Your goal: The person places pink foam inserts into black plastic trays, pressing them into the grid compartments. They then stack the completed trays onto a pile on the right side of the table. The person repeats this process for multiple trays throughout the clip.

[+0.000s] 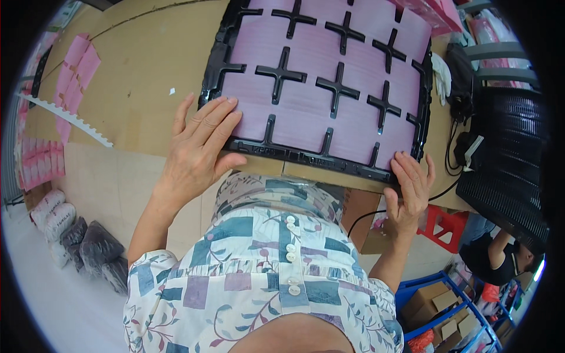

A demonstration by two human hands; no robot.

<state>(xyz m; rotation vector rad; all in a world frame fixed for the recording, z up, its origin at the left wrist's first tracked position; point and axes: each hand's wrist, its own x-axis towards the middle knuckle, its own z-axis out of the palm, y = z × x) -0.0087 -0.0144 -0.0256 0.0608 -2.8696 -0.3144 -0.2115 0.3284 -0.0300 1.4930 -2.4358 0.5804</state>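
Note:
A black plastic tray [312, 160] with raised cross-shaped dividers lies on the cardboard-covered table in front of me. Pinkish-purple sheet material [312, 112] fills its compartments, smooth and slightly shiny. My left hand [203, 138] rests at the tray's near left corner, fingers stretched over the rim onto the sheet, thumb apart. At the near right corner, my right hand [412, 185] lays its spread fingertips on the rim and the sheet's edge. Its thumb stands off in front of the rim. Neither hand is closed around anything.
Left on the table lie pink strips [76, 76] and a white toothed strip [70, 119]. A white glove [441, 76] and dark cables lie right of the tray. Stacked black trays [506, 147] stand further right, near a red stool [444, 228]. Another person [494, 256] is at lower right.

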